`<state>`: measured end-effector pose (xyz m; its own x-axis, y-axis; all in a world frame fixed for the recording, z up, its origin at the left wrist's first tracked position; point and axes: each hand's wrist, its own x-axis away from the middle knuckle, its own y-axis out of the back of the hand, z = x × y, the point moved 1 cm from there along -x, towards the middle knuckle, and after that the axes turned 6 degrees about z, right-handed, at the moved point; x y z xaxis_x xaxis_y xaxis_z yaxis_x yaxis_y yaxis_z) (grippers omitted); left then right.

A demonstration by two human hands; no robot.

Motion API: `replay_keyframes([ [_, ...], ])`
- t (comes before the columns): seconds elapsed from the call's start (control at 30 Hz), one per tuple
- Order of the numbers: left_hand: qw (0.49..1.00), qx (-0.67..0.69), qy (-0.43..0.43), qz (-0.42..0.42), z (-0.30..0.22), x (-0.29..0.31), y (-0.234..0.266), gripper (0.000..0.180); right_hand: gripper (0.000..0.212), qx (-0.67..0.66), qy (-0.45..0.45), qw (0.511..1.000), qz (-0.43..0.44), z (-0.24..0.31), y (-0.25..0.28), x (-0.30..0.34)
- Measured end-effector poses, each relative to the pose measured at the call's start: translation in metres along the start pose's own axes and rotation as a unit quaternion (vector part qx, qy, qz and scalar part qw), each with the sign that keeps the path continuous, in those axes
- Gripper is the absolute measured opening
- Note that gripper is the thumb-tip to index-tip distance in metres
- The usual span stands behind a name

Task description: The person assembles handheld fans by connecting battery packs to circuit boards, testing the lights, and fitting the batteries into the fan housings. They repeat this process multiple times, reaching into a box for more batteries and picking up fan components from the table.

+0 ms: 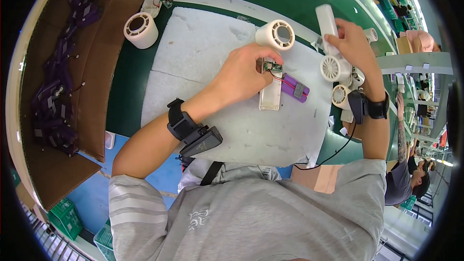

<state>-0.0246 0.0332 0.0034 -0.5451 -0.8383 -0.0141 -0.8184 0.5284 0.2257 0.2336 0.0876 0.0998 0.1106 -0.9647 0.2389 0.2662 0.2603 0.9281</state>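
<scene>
An open white handheld fan casing (269,97) lies on the white foam mat (193,63), its round head (276,35) pointing away from me. My left hand (249,70) closes its fingers on the casing's handle, around a small green circuit board (273,67). Red and dark wires run from the board to a purple battery pack (293,87), which rests beside the handle. At the right, my right hand (353,43) has its thumb and fingers around a white fan handle (326,21). A round grilled fan head (333,68) sits just below that handle.
On the left stands a cardboard box (104,67) with many purple battery packs. Another open fan casing (141,30) with a board lies at the far left of the mat. More white fan heads (341,95) crowd the right edge. A co-worker (406,179) is at the far right.
</scene>
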Motion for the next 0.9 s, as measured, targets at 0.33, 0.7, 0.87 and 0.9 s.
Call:
replay_keyframes([
  [0.33,1.000,0.009,0.006,0.002,0.002,0.000,-0.001,0.025,0.046,0.098,-0.097,0.989,0.043,-0.027,-0.026,0.032],
  [0.7,1.000,0.008,0.004,-0.014,0.002,0.000,-0.001,0.027,0.061,-0.035,0.193,0.980,-0.029,0.054,-0.087,0.086],
  [0.87,1.000,0.002,0.020,-0.004,0.001,0.000,0.004,0.027,0.071,-0.117,0.171,0.976,0.062,0.047,-0.095,0.081],
  [0.9,1.000,0.002,0.025,-0.005,0.002,0.001,0.004,0.027,0.075,-0.134,0.162,0.974,0.080,0.046,-0.094,0.080],
])
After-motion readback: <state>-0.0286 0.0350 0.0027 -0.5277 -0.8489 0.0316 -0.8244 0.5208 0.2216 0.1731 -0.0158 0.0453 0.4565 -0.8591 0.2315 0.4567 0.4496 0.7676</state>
